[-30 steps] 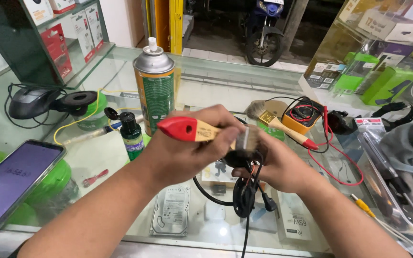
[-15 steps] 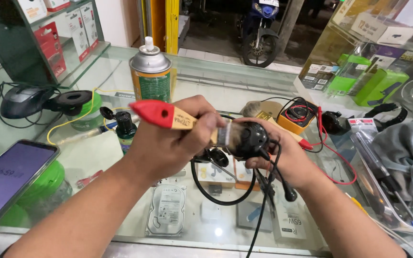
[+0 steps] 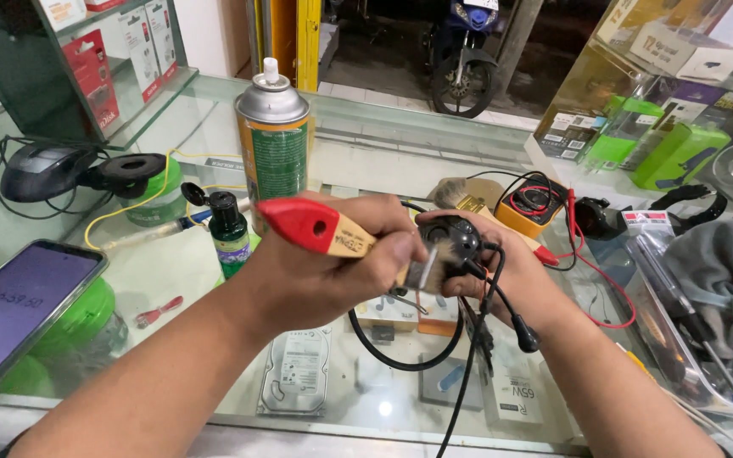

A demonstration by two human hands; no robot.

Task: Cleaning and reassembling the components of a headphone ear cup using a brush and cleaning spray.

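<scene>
The left hand (image 3: 324, 276) was closed tight around the wooden handle of a paintbrush (image 3: 345, 239), thumb pressed along the top, with the red end of the handle sticking out to the left and the bristles laid against a small round black part (image 3: 456, 240). The right hand (image 3: 511, 271) cupped that black part from behind and below, fingers curled snugly about it, holding it above the glass counter (image 3: 400, 144) near the middle of the view. A thin black cable (image 3: 477, 339) hung down from the part, with a short boom ending in a small black foam tip (image 3: 528, 339) just beside the right wrist. Behind the hands stood a tall spray can (image 3: 275, 140) with a green label, and just left of it a small dark bottle (image 3: 229, 225) with its flip cap open. Farther left lay a black computer mouse (image 3: 36, 170) and a green round container (image 3: 150, 191), and a smartphone (image 3: 14, 309) rested tilted at the near left edge. To the right, behind the right hand, sat a yellow multimeter (image 3: 536, 203) with red and black leads, and a grey cloth (image 3: 714, 263) lay in a clear tray. Under the glass, a hard drive (image 3: 294, 373) showed below the left forearm. None of these touched the hands.
</scene>
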